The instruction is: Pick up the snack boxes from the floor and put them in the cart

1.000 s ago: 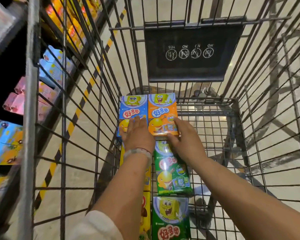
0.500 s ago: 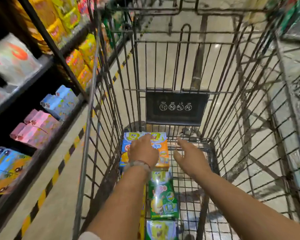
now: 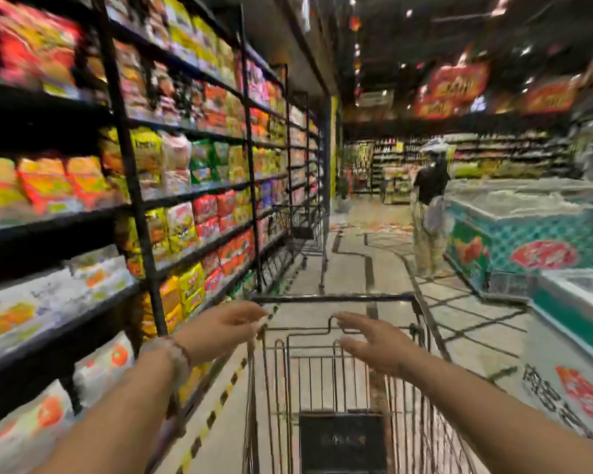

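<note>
Both your hands hang empty over the cart (image 3: 332, 388) at lower centre, left hand (image 3: 220, 328) and right hand (image 3: 370, 343) with a wide, relaxed grip. No snack boxes show here; the floor (image 3: 350, 268) ahead looks bare. Next, I judge, look down for any remaining boxes.

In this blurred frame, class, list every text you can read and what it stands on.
None reads with certainty.
Black characters on the freezer side: blurred.
Red hanging banners: blurred.
Black plate on the cart: marks unreadable.
Yellow packets on the shelves: lettering smeared.
</note>
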Demonstrator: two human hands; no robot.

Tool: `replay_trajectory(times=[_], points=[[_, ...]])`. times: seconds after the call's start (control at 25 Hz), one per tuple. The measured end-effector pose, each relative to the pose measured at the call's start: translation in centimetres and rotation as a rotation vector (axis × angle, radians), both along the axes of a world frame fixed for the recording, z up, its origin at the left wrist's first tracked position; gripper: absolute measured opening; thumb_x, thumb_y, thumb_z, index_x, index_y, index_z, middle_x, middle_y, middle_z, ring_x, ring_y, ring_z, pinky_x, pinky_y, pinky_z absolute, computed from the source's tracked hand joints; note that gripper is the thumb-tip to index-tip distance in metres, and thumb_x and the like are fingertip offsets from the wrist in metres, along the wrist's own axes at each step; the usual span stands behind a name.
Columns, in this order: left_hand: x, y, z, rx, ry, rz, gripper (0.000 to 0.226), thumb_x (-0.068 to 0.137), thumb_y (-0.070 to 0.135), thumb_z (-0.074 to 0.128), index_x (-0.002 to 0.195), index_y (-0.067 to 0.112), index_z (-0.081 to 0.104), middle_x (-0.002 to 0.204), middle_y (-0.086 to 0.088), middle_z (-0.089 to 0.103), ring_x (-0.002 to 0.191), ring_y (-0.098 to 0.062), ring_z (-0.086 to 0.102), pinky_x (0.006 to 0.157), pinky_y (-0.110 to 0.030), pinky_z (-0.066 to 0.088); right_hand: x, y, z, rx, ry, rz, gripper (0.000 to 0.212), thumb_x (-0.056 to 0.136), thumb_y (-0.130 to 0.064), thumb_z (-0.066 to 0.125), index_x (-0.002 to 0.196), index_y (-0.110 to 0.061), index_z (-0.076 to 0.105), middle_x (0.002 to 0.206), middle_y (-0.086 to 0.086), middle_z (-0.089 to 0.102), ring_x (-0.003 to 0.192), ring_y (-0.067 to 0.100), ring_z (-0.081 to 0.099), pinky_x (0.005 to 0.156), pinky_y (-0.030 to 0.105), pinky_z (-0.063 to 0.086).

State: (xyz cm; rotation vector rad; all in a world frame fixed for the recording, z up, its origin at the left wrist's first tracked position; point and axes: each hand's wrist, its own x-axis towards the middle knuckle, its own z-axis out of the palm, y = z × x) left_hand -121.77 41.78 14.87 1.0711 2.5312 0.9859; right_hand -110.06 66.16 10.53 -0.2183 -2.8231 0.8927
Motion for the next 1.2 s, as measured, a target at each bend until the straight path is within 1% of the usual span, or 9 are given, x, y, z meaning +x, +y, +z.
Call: replay_trajectory(times=[0.08,0.2,0.36,0.56,0.68,0.8,0.92,1.08,1.2], points=[[2.2,-2.7,5.1,0.018,0.066,0.023,0.024,0.094,0.022,0.052,0.114,0.035,0.052,0.12,0.013,0.054,0.114,-0.006,0.051,0.101,-0.025,0.039,0.9,-1.4,4.6,-0.027,0.056,0.05,0.051,0.094,-0.038,0.054,0.142,-0.04,0.035,0.145,-0.01,0.044,0.131,0.012,0.044,0.109,0.032,0.036],[6.5,-7.3,10.6,0.023,0.118,0.078,0.029,0.095,0.025,0.05,0.12,0.038,0.046,0.124,0.016,0.05,0.12,-0.005,0.046,0.1,-0.022,0.036,2.4,-4.7,10.6,0.044,0.11,0.154,0.051,0.094,-0.036,0.053,0.142,-0.038,0.035,0.144,-0.008,0.045,0.132,0.011,0.042,0.108,0.03,0.035],[14.7,-12.4,13.3,0.019,0.19,0.177,0.034,0.092,0.03,0.054,0.122,0.044,0.045,0.135,0.011,0.047,0.126,-0.009,0.045,0.108,-0.033,0.035,5.1,-10.7,15.4,0.034,0.155,0.404,0.052,0.095,-0.033,0.053,0.144,-0.031,0.035,0.145,-0.003,0.044,0.125,0.007,0.043,0.101,0.024,0.037],[26.7,-18.8,13.4,0.05,0.199,0.421,0.043,0.075,0.045,0.055,0.117,0.044,0.047,0.134,0.011,0.048,0.124,-0.01,0.046,0.108,-0.038,0.036,10.4,-19.1,16.3,0.051,0.159,0.696,0.049,0.094,-0.034,0.052,0.141,-0.033,0.037,0.135,-0.005,0.05,0.119,0.007,0.046,0.096,0.024,0.04],[33.8,-24.2,12.6,0.053,0.193,0.6,0.036,0.083,0.039,0.059,0.118,0.041,0.048,0.134,0.009,0.05,0.125,-0.011,0.046,0.109,-0.039,0.035,14.4,-24.4,16.2,0.091,0.12,0.843,0.047,0.095,-0.037,0.05,0.141,-0.036,0.037,0.123,-0.014,0.047,0.112,0.002,0.043,0.091,0.021,0.038],[42.1,-29.9,12.3,0.028,0.196,0.803,0.029,0.087,0.034,0.06,0.113,0.043,0.049,0.133,0.007,0.051,0.125,-0.012,0.047,0.109,-0.04,0.036,18.6,-30.8,16.6,0.136,0.157,0.975,0.047,0.094,-0.04,0.051,0.14,-0.039,0.037,0.13,-0.012,0.048,0.11,0.002,0.043,0.088,0.019,0.038],[51.3,-35.1,12.7,-0.018,0.206,1.007,0.032,0.091,0.027,0.056,0.121,0.036,0.049,0.134,0.007,0.05,0.125,-0.01,0.045,0.106,-0.029,0.036,23.8,-37.9,17.2,0.113,0.204,1.135,0.048,0.094,-0.036,0.053,0.14,-0.035,0.039,0.134,-0.008,0.049,0.112,0.004,0.046,0.078,0.011,0.038],[65.6,-41.2,13.5,-0.21,0.228,1.281,0.044,0.093,0.03,0.053,0.135,0.033,0.041,0.139,0.012,0.041,0.129,-0.005,0.037,0.093,-0.017,0.032,32.8,-48.0,17.8,0.102,0.234,1.361,0.048,0.095,-0.034,0.052,0.141,-0.032,0.039,0.136,-0.006,0.049,0.123,0.01,0.047,0.088,0.016,0.039],[78.1,-45.0,13.1,-0.385,0.159,1.458,0.05,0.093,0.04,0.05,0.14,0.04,0.032,0.143,0.02,0.03,0.131,-0.002,0.031,0.101,-0.021,0.028,41.6,-56.0,17.7,0.054,0.235,1.545,0.046,0.094,-0.039,0.051,0.139,-0.036,0.04,0.142,-0.01,0.045,0.129,0.012,0.043,0.101,0.026,0.037]])
